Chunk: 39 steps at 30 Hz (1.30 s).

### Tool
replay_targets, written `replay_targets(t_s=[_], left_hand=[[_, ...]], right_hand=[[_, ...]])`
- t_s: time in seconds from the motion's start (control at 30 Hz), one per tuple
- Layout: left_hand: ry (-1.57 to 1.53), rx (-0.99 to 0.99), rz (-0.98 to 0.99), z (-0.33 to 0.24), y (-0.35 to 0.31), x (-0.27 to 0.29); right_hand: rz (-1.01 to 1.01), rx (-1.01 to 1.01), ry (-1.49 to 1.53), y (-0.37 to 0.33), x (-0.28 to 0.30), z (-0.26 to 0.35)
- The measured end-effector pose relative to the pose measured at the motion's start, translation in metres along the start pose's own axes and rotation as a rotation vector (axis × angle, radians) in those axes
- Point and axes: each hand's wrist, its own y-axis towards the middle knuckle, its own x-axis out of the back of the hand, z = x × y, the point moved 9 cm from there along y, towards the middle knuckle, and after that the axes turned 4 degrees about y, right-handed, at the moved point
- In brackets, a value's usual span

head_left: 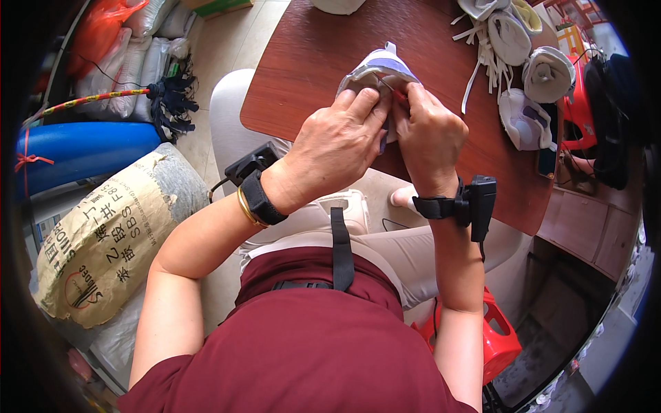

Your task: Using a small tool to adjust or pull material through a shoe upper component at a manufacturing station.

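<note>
A white and lavender shoe upper (389,60) is held over the near part of the reddish-brown table (303,76). My left hand (337,141) is closed on its left side, the fingers bent over the edge of the opening. My right hand (430,131) pinches at the right side of the same opening, close to the left fingertips. Between the two hands a thin dark line shows; whether it is a thread or a slim tool I cannot make out. The fingertips are partly hidden inside the upper.
Several white shoe uppers (509,41) with loose straps lie at the table's far right, and a white and lavender one (521,120) sits beside a dark phone (549,148). A red plastic stool (501,341) stands low right. Left are a printed paper sack (103,241) and a blue roll (93,148).
</note>
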Motion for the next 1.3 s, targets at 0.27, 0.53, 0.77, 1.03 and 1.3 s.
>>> replay_targets(t_s=[0.27,0.53,0.77,1.03,1.3], left_hand=[[-0.019,0.057,-0.004,0.002,0.001,-0.001],[0.075,0.0,-0.064,-0.005,0.004,0.001],[-0.086,0.111,0.001,0.009,0.002,0.003],[-0.092,-0.167,-0.044,0.012,-0.027,0.037],[0.086,-0.17,-0.034,0.024,-0.007,0.022]], right_hand=[[-0.006,0.027,0.027,-0.003,-0.001,-0.003],[-0.004,0.047,0.057,0.0,0.003,-0.002],[0.107,-0.02,0.258,-0.013,0.016,-0.015],[0.088,-0.267,0.575,-0.04,0.06,-0.037],[0.052,-0.34,0.676,-0.059,0.065,-0.031]])
